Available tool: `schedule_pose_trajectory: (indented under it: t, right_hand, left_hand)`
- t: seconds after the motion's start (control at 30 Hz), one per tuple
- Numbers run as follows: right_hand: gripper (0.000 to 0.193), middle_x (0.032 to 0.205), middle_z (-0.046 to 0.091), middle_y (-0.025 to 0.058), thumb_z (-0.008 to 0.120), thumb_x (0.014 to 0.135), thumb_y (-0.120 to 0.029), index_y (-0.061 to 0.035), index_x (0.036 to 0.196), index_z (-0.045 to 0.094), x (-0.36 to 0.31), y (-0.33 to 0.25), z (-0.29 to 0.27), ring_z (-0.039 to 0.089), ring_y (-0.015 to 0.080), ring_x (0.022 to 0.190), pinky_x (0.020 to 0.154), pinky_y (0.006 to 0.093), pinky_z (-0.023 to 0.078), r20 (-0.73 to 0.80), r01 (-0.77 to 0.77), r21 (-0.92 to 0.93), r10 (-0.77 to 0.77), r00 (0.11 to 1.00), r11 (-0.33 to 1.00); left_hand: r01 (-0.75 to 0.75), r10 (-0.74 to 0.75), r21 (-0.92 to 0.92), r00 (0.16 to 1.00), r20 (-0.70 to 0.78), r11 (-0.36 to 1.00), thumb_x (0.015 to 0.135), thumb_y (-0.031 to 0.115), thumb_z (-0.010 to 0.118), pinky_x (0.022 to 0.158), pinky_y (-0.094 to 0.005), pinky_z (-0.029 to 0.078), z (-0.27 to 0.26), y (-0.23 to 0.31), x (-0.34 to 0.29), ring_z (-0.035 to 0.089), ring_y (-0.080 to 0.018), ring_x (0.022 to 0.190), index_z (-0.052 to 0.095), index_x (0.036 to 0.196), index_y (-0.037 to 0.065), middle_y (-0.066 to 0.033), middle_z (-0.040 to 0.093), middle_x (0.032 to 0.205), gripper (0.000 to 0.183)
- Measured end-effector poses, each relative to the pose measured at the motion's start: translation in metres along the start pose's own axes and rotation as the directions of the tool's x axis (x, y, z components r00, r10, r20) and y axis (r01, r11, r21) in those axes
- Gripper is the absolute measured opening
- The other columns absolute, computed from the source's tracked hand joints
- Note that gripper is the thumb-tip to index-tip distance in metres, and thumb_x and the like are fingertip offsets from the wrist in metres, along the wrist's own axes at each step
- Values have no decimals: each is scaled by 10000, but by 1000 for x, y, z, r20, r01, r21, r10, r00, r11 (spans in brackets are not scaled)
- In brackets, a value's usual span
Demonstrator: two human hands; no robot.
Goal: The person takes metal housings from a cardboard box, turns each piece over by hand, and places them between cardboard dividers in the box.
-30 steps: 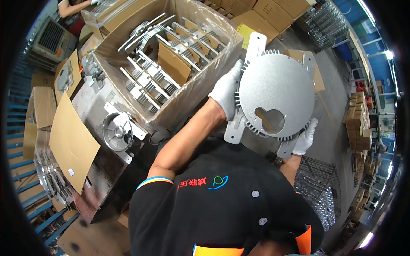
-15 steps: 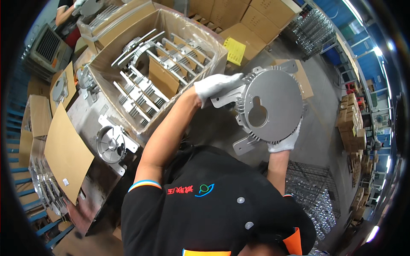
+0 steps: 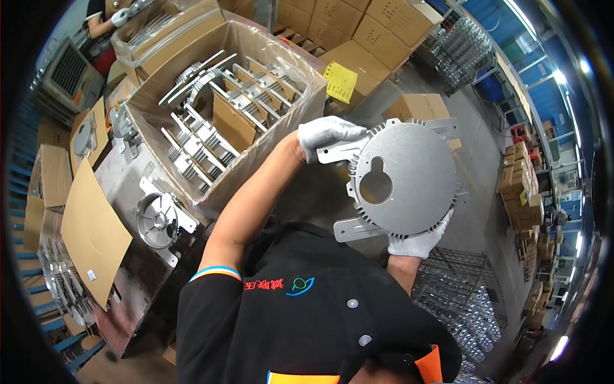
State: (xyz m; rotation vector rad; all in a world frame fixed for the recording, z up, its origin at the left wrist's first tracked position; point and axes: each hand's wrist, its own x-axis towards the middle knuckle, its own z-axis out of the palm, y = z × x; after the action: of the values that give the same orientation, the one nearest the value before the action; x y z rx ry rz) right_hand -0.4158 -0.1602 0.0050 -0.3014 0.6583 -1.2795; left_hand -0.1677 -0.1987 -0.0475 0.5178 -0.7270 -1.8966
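Note:
Between my two gloved hands is a round grey metal housing (image 3: 416,176), its flat face turned up toward me. Fins run round its rim, flat lugs stick out from it, and a keyhole-shaped opening pierces the face. My left hand (image 3: 329,136), in a white glove, is closed on the upper-left lug. The right hand (image 3: 419,242), gloved too, grips the lower rim from beneath, with part of its fingers hidden by the housing. Left of my arm, a similar housing (image 3: 160,221) lies on the worktable (image 3: 131,182), its hollow side up.
A lined carton (image 3: 307,105) holds several metal parts between cardboard dividers. A cardboard sheet (image 3: 96,233) leans at the left. Stacked boxes (image 3: 339,19) stand at the back, wire baskets (image 3: 480,301) at lower right. Far left, a co-worker's gloved hand (image 3: 119,17) shows.
The housing has come down a little toward my body and turned slightly, its face showing more squarely. My right hand has moved down with it. Both hands keep their hold.

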Motion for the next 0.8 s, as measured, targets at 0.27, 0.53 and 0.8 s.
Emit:
schedule_pose_trajectory:
  t: [0.27, 0.53, 0.8]
  right_hand:
    - [529, 1320, 357, 8, 269, 894, -508, -157, 1271, 390, 7, -8, -29, 332, 216, 1199, 999, 392, 259, 92, 130, 8, -130, 987, 991]
    - [493, 1272, 418, 23, 326, 908, -457, -130, 1272, 388, -4, -5, -9, 393, 199, 1152, 970, 379, 306, -5, 259, -81, -260, 965, 962]
    - [530, 1209, 464, 99, 421, 884, -415, -52, 1267, 376, 5, -7, -47, 482, 216, 1072, 895, 375, 407, 356, 413, -369, -284, 890, 832]
  left_hand:
    - [-14, 15, -63, 1000, 15, 998, 818, 181, 597, 701, -275, 513, 2, -9, 10, 624, -171, 794, 558, 1031, -70, -124, 627, 907, 332]
    - [-157, 164, -96, 984, 71, 983, 704, 209, 697, 824, -320, 460, -11, -41, 11, 576, -190, 917, 527, 1083, -50, -113, 591, 1025, 489]
    - [-171, 155, -225, 984, -85, 959, 683, 234, 709, 852, -341, 448, -29, -75, 7, 565, -224, 973, 481, 1146, -69, -136, 575, 1073, 598]
